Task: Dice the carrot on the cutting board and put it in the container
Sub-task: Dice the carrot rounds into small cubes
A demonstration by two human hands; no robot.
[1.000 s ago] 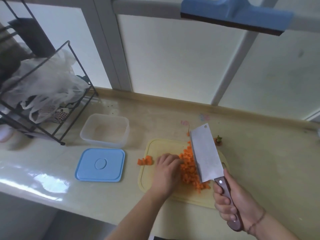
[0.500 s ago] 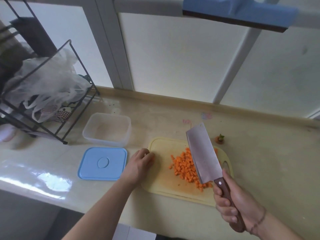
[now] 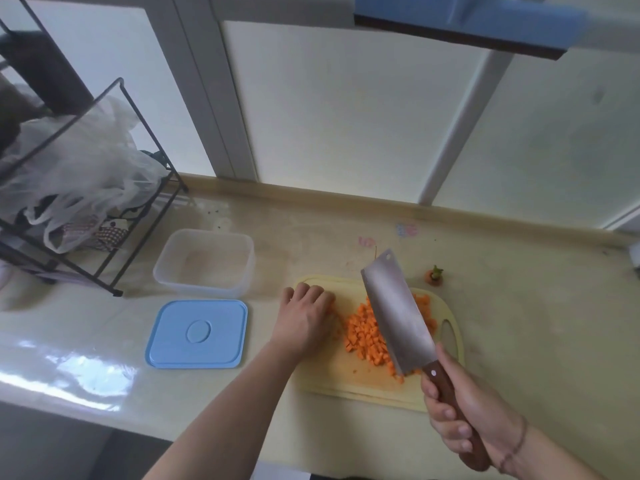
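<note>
A pile of orange carrot dice [image 3: 363, 336] lies on the pale yellow cutting board [image 3: 341, 377]. My left hand [image 3: 304, 317] rests on the board's left part, knuckles up and fingers curled down, right beside the pile; a little orange shows at its fingertips. My right hand [image 3: 460, 417] grips the brown handle of a cleaver [image 3: 394, 317], whose wide blade is raised and tilted over the right side of the pile. The clear plastic container [image 3: 162, 271] stands open to the left of the board, apart from both hands.
The container's blue lid [image 3: 197, 334] lies flat in front of it. A cut carrot top [image 3: 434, 275] sits on the counter behind the board. A black wire rack [image 3: 114, 237] with plastic bags stands at the far left. The counter's front edge runs below the board.
The few dice that lay on the counter left of the board are gone. My left hand reached to that spot and has come back onto the board. The cleaver stays raised.
</note>
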